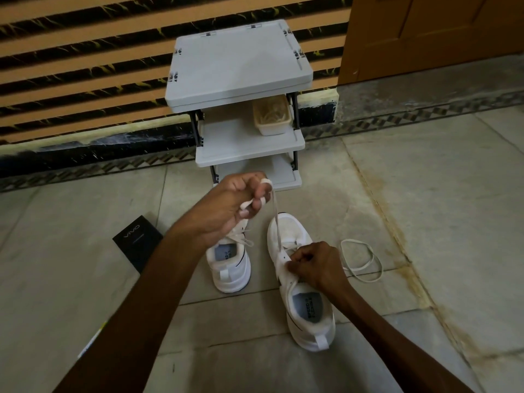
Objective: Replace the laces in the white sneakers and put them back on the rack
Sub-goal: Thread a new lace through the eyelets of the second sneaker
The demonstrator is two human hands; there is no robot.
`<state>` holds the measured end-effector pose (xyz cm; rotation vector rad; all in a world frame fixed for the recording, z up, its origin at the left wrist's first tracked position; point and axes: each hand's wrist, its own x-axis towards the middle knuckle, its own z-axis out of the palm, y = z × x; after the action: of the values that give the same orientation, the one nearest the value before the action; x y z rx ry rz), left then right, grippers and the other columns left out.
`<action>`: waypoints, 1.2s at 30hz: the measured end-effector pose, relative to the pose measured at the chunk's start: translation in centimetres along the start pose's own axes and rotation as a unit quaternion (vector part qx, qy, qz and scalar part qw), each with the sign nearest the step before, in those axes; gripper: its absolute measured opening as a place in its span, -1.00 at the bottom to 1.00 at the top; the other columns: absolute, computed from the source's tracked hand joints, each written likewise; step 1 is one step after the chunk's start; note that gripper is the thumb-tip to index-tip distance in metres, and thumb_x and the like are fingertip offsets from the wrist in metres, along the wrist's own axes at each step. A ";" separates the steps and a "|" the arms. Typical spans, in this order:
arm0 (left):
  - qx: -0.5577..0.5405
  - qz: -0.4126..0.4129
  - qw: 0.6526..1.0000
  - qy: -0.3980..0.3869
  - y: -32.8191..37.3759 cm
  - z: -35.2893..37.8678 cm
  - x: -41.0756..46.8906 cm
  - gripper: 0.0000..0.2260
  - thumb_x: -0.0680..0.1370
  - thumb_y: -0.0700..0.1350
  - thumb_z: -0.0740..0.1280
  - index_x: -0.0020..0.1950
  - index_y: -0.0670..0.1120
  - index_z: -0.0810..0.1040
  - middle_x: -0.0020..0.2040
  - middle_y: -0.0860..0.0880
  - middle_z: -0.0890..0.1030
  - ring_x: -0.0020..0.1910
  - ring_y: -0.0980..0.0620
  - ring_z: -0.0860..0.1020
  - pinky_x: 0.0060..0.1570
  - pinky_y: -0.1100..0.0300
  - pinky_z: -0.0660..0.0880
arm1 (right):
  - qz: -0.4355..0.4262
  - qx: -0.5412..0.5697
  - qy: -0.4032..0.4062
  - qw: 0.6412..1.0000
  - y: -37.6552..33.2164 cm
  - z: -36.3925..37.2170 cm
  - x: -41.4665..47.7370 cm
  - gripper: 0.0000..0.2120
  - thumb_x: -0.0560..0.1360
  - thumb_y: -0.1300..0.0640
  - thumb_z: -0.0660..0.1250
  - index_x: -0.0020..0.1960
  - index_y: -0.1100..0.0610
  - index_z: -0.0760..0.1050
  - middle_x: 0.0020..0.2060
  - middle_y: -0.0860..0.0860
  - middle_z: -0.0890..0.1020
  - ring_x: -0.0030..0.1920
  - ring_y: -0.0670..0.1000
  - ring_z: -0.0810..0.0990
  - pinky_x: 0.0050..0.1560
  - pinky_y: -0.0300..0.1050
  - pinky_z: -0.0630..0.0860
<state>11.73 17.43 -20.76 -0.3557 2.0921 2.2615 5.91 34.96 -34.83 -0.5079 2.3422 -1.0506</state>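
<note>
Our left hand (235, 205) is raised above the floor (425, 180) in a fist, with a flat white lace (275, 222) wound round its fingers. The lace runs taut down to the eyelets of the near sneaker (320, 333). There our right hand (314, 265) sits, fingers curled tight, pinching the upper at the eyelet row. The other sneaker (229, 268) stands just to its left, partly under our left wrist and still laced. A loose lace (365, 262) lies looped on the floor just right of our right hand. A black box (139, 242) lies to the left, partly hidden by our left forearm. Ahead, against the striped wall, stands the grey plastic rack (241, 69) with flat shelves. A pale tub (272, 114) of coiled laces sits at the right edge of its middle shelf. The floor is dull, stained stone tile.
</note>
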 end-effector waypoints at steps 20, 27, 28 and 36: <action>0.681 -0.080 0.724 0.069 -4.8 0.6 -0.9 -0.85 0.56 -0.13 0.36 0.12 -0.04 0.54 0.07 -0.03 0.61 0.03 -0.01 0.58 -0.10 0.21 0.41 | -0.006 0.064 -0.023 0.998 -0.1 -1.1 -0.6 -0.86 0.36 -0.02 0.54 -0.31 0.01 0.67 -0.38 -0.07 0.67 -0.35 -0.21 0.61 -0.30 -0.42 0.48; 0.653 -0.146 0.743 -0.001 -5.6 0.3 -0.9 -0.84 0.50 -0.23 0.40 0.07 -0.15 0.63 0.08 -0.07 0.65 0.07 -0.02 0.62 0.14 0.15 0.50 | -0.023 0.023 0.050 0.998 0.4 -1.6 -1.4 -0.87 0.39 0.03 0.52 -0.16 -0.08 0.57 -0.28 -0.13 0.63 -0.27 -0.22 0.58 -0.28 -0.44 0.45; 0.668 -0.140 0.731 0.016 -5.7 0.5 -0.9 -0.85 0.52 -0.21 0.37 0.08 -0.16 0.62 0.09 -0.07 0.64 0.08 -0.05 0.61 0.17 0.12 0.49 | -0.031 0.016 0.051 0.998 0.5 -1.6 -1.5 -0.86 0.39 0.04 0.52 -0.15 -0.08 0.56 -0.29 -0.14 0.62 -0.28 -0.23 0.57 -0.30 -0.46 0.44; 0.667 -0.046 0.739 0.087 -5.1 1.7 -1.5 -0.94 0.57 -0.10 0.31 0.03 -0.01 0.53 -0.09 0.12 0.62 -0.10 0.13 0.58 -0.18 0.36 0.36 | -0.083 -0.115 0.031 0.989 -0.1 -1.6 -0.1 -0.77 0.45 0.15 0.39 0.09 -0.02 0.62 -0.08 -0.03 0.61 -0.14 -0.05 0.58 -0.23 -0.32 0.39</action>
<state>13.94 19.72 -25.31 -0.4992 2.9574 0.2356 5.07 35.86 -33.82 -0.7776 2.5265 -0.8824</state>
